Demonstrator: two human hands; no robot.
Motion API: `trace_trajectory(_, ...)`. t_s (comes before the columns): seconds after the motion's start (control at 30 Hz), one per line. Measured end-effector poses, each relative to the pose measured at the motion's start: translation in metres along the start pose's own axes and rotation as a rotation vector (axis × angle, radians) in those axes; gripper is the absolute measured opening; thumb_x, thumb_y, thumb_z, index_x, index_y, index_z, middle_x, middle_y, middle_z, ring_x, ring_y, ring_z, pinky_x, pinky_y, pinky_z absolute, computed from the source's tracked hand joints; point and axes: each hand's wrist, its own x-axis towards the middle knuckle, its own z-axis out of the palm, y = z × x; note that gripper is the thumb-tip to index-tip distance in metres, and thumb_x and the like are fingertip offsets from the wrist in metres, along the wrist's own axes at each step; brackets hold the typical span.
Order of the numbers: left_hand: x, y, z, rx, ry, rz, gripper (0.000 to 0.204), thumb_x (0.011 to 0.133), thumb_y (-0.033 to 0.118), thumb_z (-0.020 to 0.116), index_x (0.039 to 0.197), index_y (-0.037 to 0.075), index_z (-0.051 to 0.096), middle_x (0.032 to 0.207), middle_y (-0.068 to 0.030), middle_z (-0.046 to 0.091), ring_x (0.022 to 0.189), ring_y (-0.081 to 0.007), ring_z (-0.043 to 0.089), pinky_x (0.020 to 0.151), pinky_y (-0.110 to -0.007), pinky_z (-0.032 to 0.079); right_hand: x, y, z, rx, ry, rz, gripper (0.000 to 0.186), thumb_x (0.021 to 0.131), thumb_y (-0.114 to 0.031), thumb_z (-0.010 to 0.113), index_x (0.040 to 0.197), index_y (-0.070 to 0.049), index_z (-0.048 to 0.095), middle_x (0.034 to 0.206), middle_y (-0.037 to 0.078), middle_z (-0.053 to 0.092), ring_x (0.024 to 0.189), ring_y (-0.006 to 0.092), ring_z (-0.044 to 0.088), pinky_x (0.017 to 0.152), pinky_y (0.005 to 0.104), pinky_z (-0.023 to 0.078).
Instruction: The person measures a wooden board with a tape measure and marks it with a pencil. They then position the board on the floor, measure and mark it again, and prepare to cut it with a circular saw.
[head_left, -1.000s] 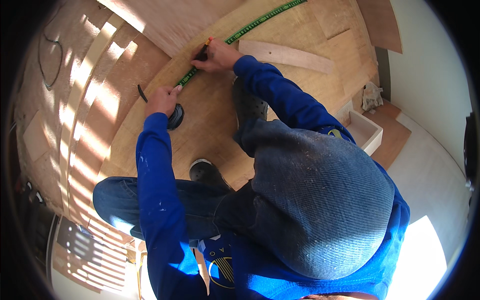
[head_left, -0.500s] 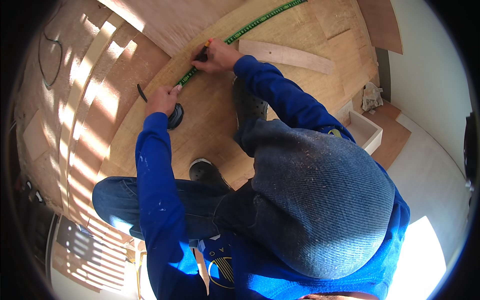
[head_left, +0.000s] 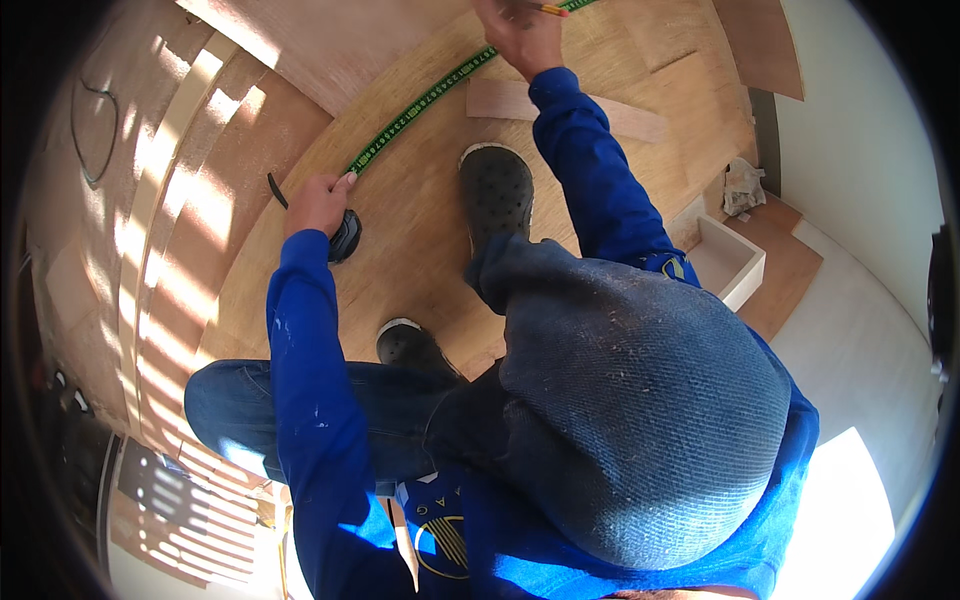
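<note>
My left hand [head_left: 318, 205] is closed on a tape measure [head_left: 346, 236], a dark case with a strap, low on the left of the plywood sheet [head_left: 400, 240]. From it the green tape blade [head_left: 415, 108] runs out along the sheet toward the far right. My right hand [head_left: 525, 35], at the top of the view, has a pencil [head_left: 548, 9] with an orange-red end between its fingers. That hand lies over the far stretch of the blade; whether it touches the blade I cannot tell. Part of the right hand is blurred and cut off by the upper edge.
A curved wooden strip [head_left: 570, 112] lies on the sheet beyond my shoe [head_left: 495, 190]. An open white box or drawer [head_left: 735, 262] and a crumpled piece [head_left: 743, 187] sit on the right. Long boards [head_left: 165, 190] and a thin dark cord [head_left: 90, 130] are at left.
My right hand has moved with the pencil up and to the right along the blade, farther from my left hand. My left hand has stayed on the tape measure, nearly still.
</note>
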Motion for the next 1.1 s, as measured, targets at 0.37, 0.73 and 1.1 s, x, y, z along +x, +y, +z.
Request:
trace_trajectory(0.37, 0.017, -0.016, 0.0, -0.074, -0.078, 0.069, 0.055, 0.1, 0.054, 0.067, 0.083, 0.001, 0.069, 0.073, -0.0119, 0.064, 0.071, -0.0232, 0.062, 0.072, -0.039, 0.048, -0.079, -0.014, -0.191, -0.751, -0.562, 0.069, 0.066, 0.081, -0.028, 0.086, 0.139, -0.013, 0.059, 0.13, 0.016, 0.067, 0.121, 0.0394, 0.062, 0.104, 0.0478, 0.051)
trace_trajectory(0.73, 0.004, 0.067, -0.123, -0.591, -0.007, 0.17, 0.05, 0.107, 0.045, 0.066, 0.076, 0.006, 0.062, 0.07, 0.0017, 0.056, 0.067, -0.0067, 0.052, 0.062, -0.025, 0.041, -0.088, -0.037, -0.19, -1.034, -0.743, 0.13, 0.068, 0.076, -0.019, 0.085, 0.139, -0.015, 0.057, 0.126, 0.016, 0.061, 0.123, 0.0392, 0.059, 0.101, 0.0486, 0.048)
trace_trajectory(1.1, -0.169, 0.062, -0.186, -0.559, 0.014, 0.022, 0.049, 0.107, 0.044, 0.065, 0.075, 0.008, 0.064, 0.07, 0.0039, 0.053, 0.063, -0.0059, 0.047, 0.058, -0.025, 0.038, -0.165, -0.312, -0.298, -0.831, 0.068, 0.6, 0.067, 0.079, -0.03, 0.093, 0.134, -0.007, 0.063, 0.119, 0.014, 0.066, 0.108, 0.0274, 0.066, 0.087, 0.0398, 0.057)
